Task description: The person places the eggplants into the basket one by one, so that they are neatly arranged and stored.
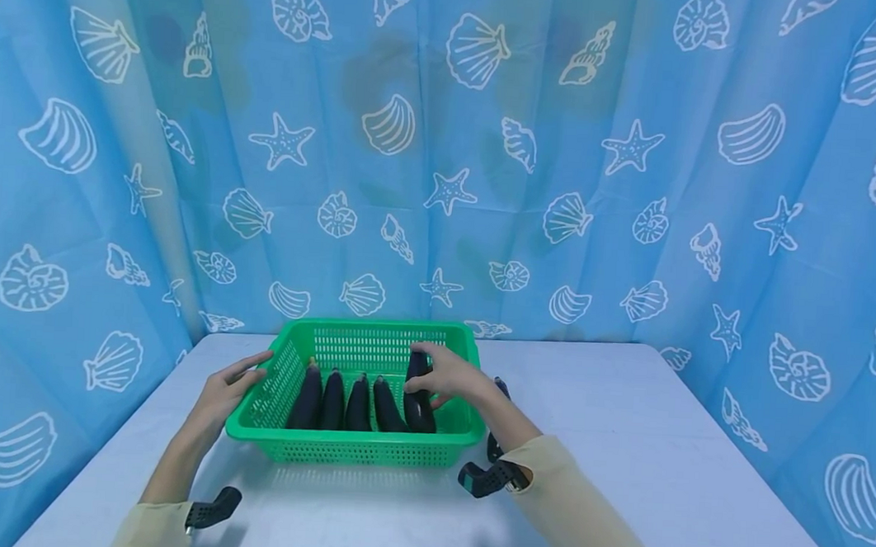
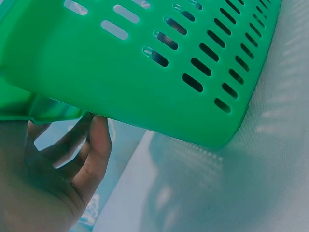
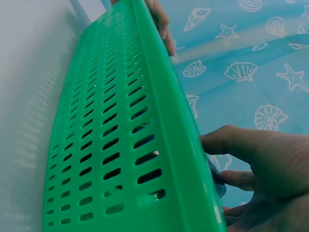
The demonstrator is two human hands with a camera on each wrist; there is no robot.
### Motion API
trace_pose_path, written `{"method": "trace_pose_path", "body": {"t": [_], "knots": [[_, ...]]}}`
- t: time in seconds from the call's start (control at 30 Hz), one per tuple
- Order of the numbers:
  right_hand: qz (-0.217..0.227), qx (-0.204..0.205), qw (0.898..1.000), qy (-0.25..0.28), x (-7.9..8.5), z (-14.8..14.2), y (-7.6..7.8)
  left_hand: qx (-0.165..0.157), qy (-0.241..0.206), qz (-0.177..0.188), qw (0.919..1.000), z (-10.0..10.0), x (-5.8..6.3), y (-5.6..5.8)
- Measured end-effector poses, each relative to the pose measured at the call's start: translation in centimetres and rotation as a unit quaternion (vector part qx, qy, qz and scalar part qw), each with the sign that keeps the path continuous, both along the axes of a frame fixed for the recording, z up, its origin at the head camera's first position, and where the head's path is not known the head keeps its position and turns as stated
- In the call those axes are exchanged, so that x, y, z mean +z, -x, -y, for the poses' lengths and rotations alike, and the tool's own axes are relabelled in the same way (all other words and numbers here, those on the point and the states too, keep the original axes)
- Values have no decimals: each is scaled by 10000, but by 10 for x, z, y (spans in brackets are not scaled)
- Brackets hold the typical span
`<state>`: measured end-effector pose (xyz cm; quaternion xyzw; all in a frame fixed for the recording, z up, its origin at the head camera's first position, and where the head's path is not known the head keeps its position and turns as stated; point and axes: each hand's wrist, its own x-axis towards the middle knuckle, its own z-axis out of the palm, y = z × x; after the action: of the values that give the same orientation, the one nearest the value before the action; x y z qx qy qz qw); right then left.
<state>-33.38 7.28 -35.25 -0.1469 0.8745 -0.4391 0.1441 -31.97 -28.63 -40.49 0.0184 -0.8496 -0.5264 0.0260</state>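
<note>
A green plastic basket [image 1: 354, 448] with slotted walls stands on the table. Several dark eggplants [image 1: 332, 402] lie side by side in it, stems toward the far wall. My right hand [image 1: 448, 373] reaches over the basket's right part and grips another eggplant [image 1: 420, 413], thumb on one side. In the right wrist view the rim hides most of that eggplant [image 3: 218, 179]. At the basket's left rim my left hand [image 1: 227, 386] holds on with thumb and fingers; the left wrist view shows its thumb [image 2: 100, 137] against the rim's edge.
Right of the basket, on the white table [image 1: 622, 448], a dark eggplant [image 1: 502, 387] is partly hidden behind my right forearm. A blue curtain [image 1: 444, 158] with white shell prints hangs behind and along both sides. Black wrist devices [image 1: 215, 508] sit by both cuffs.
</note>
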Motion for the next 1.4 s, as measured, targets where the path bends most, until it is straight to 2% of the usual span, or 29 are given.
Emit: {"method": "trace_pose_path", "body": {"t": [0.4,0.77,1.0,1.17,1.4], "knots": [[119,67,9999,-96,1,8,-1,20,-4,-40,10000,0,-1,0],[598,80,9981,-130,-4,12,5,15,-15,-44,10000,0,-3,1],[897,372,9942,-455,-6,15,3,-8,3,-70,10000,0,-2,2],[894,326,9935,-628,-8,17,2,-20,-1,-30,10000,0,-1,1],[850,318,9942,-584,-9,18,3,-26,7,-17,10000,0,-1,1]]}}
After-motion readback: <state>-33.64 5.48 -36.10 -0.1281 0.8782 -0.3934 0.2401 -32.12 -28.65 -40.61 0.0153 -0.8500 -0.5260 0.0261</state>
